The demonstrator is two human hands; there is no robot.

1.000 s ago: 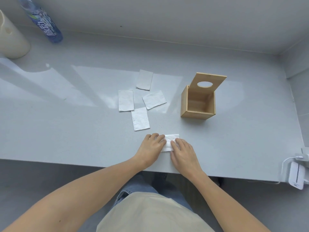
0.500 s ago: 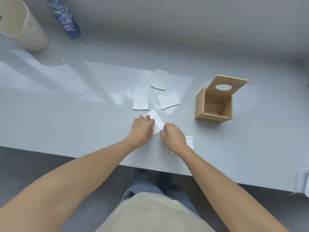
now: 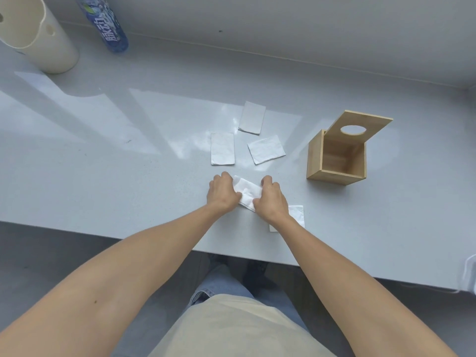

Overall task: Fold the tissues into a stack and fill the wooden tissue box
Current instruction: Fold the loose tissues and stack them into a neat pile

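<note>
Near the front edge of the grey table (image 3: 103,176), the left hand (image 3: 222,193) and right hand (image 3: 271,199) pinch opposite ends of a white tissue (image 3: 247,193), fingers curled over its long sides, the sheet lying askew between them; just behind the right wrist a folded tissue (image 3: 296,215) lies flat, close to the table's front edge and partly hidden by the forearm; farther back three more folded tissues sit apart from one another, one at left (image 3: 222,148), one at the back (image 3: 252,117), one at right (image 3: 266,149), with bare table between them and the hands; right of these stands the wooden tissue box (image 3: 315,155), open, its lid (image 3: 371,122) with the round hole tilted up and back, its inside empty as far as shows; open table lies between box and hands; at the far left corner stand a cream cylinder (image 3: 51,47) and a blue bottle (image 3: 110,29), well apart from the work.
</note>
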